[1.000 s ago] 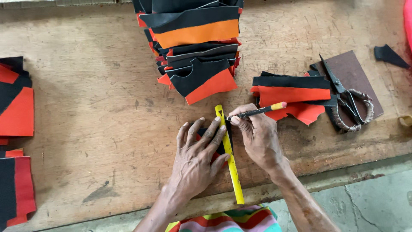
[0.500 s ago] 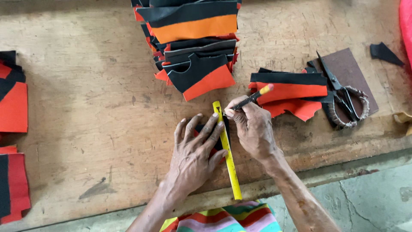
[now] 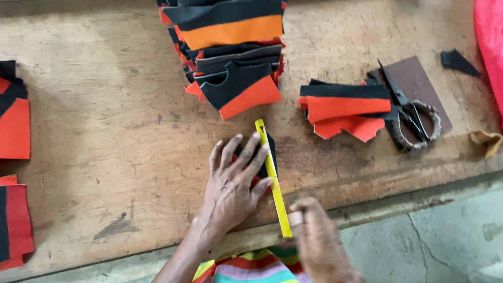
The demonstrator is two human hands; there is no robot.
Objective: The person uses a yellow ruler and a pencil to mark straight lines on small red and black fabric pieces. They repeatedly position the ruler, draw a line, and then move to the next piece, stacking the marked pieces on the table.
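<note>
On table (image 3: 105, 157) | left fingers (image 3: 238, 152) pinning yellow ruler (image 3: 272, 178) | right hand (image 3: 319, 241) at its lower end

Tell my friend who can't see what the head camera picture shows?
A person's left hand presses a yellow ruler onto a small black and red piece on a wooden table. The blurred right hand is at the ruler's near end. Black and orange-red stacks and scissors lie beyond.

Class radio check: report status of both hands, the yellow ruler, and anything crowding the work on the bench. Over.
Left hand flat, pinning yellow ruler on small black-and-red piece. Right hand blurred at ruler's near end, grip unclear. Fabric stack close beyond; scissors off right.
</note>
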